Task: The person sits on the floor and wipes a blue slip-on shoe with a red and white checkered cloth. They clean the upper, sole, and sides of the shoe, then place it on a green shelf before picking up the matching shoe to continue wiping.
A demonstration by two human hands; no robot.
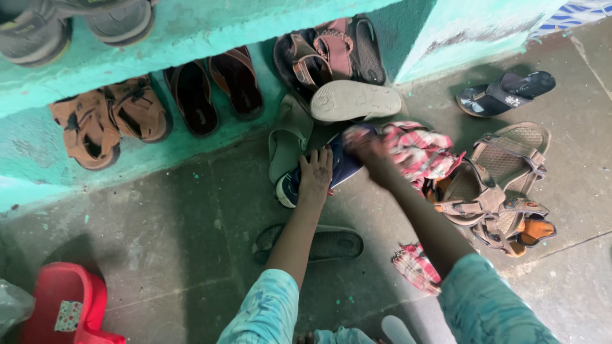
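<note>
Grey, stained concrete floor (pixel 172 255) meets a turquoise painted step (pixel 191 32) and wall, with brown sandals (pixel 108 121) and dark slippers (pixel 213 89) lined along the wall's foot. The left hand (pixel 316 175) lies flat, fingers spread, pressing a navy shoe (pixel 331 169) on the floor, while the blurred right hand (pixel 366 150) has its fingers clenched on a red checked cloth (pixel 421 150) against the shoe. A red plastic stool (pixel 64 306) stands bottom left; strappy tan sandals (pixel 503 185) pile on the right.

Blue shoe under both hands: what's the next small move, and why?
Probably keep the left hand pressing the blue shoe down and draw the cloth in the right hand along its upper. The cloth already sits bunched at the shoe's far end, and the right hand looks blurred.
</note>
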